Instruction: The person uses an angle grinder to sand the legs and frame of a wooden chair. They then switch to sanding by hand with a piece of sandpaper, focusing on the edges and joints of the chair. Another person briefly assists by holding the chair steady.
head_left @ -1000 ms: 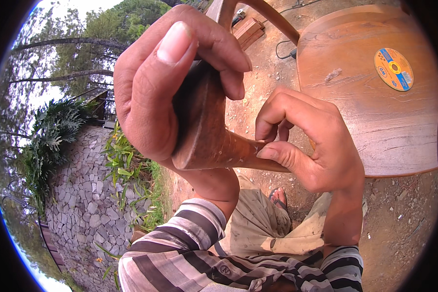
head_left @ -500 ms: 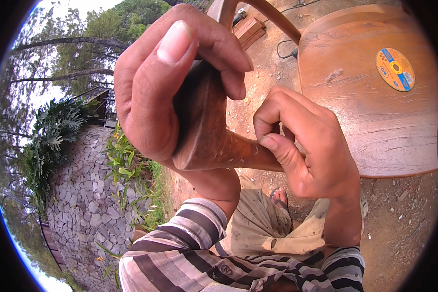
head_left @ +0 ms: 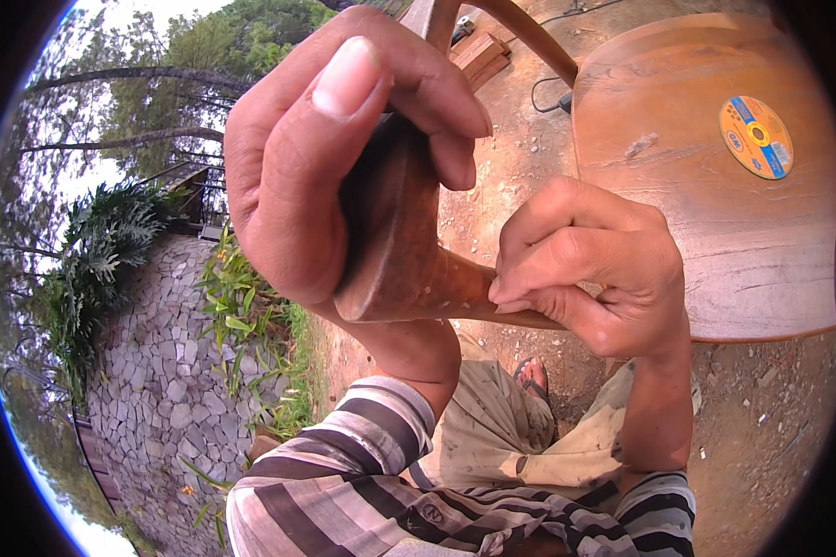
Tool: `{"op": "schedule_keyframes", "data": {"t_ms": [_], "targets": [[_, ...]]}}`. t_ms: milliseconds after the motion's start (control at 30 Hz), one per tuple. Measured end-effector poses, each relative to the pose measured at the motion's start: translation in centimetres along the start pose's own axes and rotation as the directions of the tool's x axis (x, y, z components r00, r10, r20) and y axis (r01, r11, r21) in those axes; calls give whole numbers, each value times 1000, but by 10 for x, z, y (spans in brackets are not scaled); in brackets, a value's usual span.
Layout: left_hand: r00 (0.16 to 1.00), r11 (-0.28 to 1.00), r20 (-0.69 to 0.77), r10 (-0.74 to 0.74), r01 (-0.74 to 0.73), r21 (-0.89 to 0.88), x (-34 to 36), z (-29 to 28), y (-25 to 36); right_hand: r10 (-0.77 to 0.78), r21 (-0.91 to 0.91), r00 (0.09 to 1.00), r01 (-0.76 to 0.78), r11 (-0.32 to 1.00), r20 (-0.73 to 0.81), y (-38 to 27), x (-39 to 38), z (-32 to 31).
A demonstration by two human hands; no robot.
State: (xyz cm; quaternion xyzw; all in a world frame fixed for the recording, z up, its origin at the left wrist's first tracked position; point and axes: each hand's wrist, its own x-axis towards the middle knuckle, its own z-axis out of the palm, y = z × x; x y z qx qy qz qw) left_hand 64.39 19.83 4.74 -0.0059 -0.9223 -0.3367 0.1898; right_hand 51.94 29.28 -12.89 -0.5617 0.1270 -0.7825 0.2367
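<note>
Close in front of me is a brown wooden chair frame part (head_left: 395,237), thick and rounded at the corner, with a narrower bar running right from it. My left hand (head_left: 297,176) is closed around the upper part of this corner, thumb on top and fingers curled over. At the narrower bar, my right hand (head_left: 604,265) is closed in a pinch, its fingertips touching the wood. Anything between those fingertips is hidden. Small pale flecks dot the bar's surface. Right of my hands lies a broad wooden seat (head_left: 641,251) with grain lines.
An orange and blue cutting disc (head_left: 773,156) rests on the seat. Beyond, reddish wooden blocks (head_left: 481,58) and a black cable (head_left: 539,97) lie on the dirt ground. A stone-paved surface (head_left: 172,362) and green plants (head_left: 241,302) are at the left.
My right hand has turned and its fingers have folded closer together, the pinch staying on the bar. My left hand and the wooden part have shifted slightly right in view.
</note>
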Motion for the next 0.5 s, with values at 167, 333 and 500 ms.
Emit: {"op": "schedule_keyframes", "data": {"t_ms": [167, 333, 500], "targets": [[996, 996, -2, 90, -90, 20, -1, 3, -9, -23, -52, 1000, 22, 998, -17, 4, -8, -2], [994, 995, -19, 103, -103, 11, 0, 6, -9, -33, -124, 995, 22, 992, -89, 1, -9, 4], [997, 996, 9, 81, -82, 25, 0, 2, -6, -101, -143, 994, 97, 985, -27, 3, -12, -1]]}}
